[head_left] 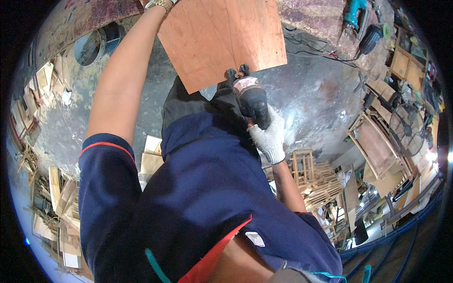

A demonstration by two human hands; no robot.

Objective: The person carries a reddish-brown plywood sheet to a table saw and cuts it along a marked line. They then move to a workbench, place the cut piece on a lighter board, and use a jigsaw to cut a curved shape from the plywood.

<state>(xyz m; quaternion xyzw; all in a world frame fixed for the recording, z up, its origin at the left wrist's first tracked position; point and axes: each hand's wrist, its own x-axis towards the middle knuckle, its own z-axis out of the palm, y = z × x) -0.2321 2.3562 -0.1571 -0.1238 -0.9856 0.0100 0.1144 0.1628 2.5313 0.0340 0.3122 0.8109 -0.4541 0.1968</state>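
A sheet of reddish-brown plywood [198, 45] lies ahead of me, a thin dark line running down it toward its near edge. My right hand [270, 137], in a white knit glove, is closed round the body of a black power tool [255, 101] that looks like a jigsaw. The tool's forked front end meets the near edge of the plywood where the line comes down. My left arm reaches far forward along the sheet's left side. Of my left hand [146, 3], only a sliver shows past a metal-banded watch [160, 4]; its fingers are cut off by the upper rim.
A stained worktop [314, 16] extends behind the plywood, with a teal power tool [355, 14] and a dark grinder-like tool [370, 38] at the right. Cables [314, 49] trail nearby. Wood strips [325, 181] and a fan [406, 127] stand right; scrap wood [59, 193] lies left.
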